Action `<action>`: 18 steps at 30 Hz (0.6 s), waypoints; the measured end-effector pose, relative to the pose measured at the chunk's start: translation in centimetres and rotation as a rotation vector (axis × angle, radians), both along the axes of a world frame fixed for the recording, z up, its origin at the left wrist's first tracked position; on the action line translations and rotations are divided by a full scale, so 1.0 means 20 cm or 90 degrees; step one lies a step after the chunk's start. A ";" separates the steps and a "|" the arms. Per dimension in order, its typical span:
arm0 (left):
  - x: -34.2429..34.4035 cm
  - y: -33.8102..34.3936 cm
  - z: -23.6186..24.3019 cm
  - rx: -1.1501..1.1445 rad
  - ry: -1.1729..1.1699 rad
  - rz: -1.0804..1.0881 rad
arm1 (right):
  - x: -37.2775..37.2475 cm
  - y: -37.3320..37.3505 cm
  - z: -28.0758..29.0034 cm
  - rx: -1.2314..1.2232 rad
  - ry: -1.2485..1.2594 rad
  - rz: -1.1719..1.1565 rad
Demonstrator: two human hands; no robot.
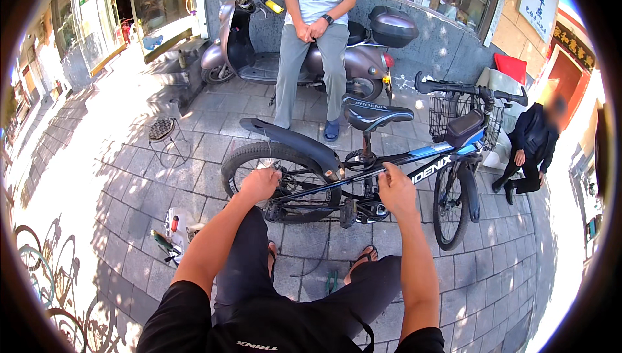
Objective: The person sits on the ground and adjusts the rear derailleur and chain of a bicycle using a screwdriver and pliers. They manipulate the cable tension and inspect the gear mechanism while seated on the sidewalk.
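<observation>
A black and blue bicycle (422, 153) stands sideways before me, its handlebar and basket to the right. My left hand (259, 185) is closed beside the rear wheel (229, 171), below the black rear mudguard (299, 143). A thin pale line runs down toward its fingertips; what they pinch is too small to tell. With curled fingers, my right hand (397, 191) is at the frame tubes, just below and right of the saddle (378, 116). Whether it grips a tube or something thinner is hidden. One pedal (348, 214) hangs between my hands.
Behind the bicycle, a person (315, 35) with clasped hands is in front of a parked scooter (259, 74). Another person in black (534, 136) sits at the right. A round stool (162, 129) stands at the left, and a white container with tools (178, 227) is beside my left forearm.
</observation>
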State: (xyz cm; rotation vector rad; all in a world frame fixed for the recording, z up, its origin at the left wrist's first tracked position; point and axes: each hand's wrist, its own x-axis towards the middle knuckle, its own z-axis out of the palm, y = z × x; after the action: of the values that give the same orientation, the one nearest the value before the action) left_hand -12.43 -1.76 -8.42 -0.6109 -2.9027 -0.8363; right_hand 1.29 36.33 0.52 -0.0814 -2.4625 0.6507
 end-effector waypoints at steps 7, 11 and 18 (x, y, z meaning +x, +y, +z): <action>0.04 -0.01 -0.02 -0.346 -0.033 -0.109 | 0.11 -0.95 -0.01 -0.166 -0.112 0.320; 0.10 0.09 0.04 -0.366 -0.050 -0.211 | 0.16 -1.23 0.10 -0.212 -0.204 0.433; 0.18 0.11 -0.06 -0.446 -0.031 -0.306 | 0.14 -1.51 0.24 -0.030 -0.302 0.548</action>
State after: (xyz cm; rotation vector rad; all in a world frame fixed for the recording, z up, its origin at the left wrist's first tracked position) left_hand -8.89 0.52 -9.53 -1.3806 -3.0928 0.2106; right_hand 4.06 6.22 5.35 0.9532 -2.8906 1.1398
